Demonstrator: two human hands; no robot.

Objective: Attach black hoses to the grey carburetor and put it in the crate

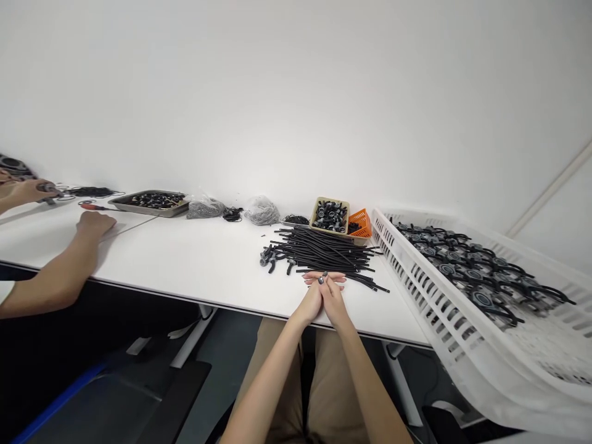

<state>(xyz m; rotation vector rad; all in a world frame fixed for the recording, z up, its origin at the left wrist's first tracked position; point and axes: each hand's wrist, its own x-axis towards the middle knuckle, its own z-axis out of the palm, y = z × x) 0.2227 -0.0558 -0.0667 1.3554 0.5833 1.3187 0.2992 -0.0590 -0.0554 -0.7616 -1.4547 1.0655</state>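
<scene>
Both of my hands meet over the table's near edge, just below a heap of black tubes (324,250). My left hand (311,303) and my right hand (333,302) are pressed together, their fingertips showing on both sides. At the thumbs a small dark, shiny spot shows; whether it is a held piece is too small to tell. Left of the tubes lie several grey fittings with short black tubes (268,256). Behind the heap, a yellowish tray (346,217) holds black and grey fittings, beside an orange basket (365,223) with small black parts.
A large white crate (444,314) of assembled black and clear parts stands at the right. Along the wall are a metal tray (173,211), plastic bags (262,211) and black rings (232,214). At the left, another person's hands (95,223) work near an orange-handled tool (90,206).
</scene>
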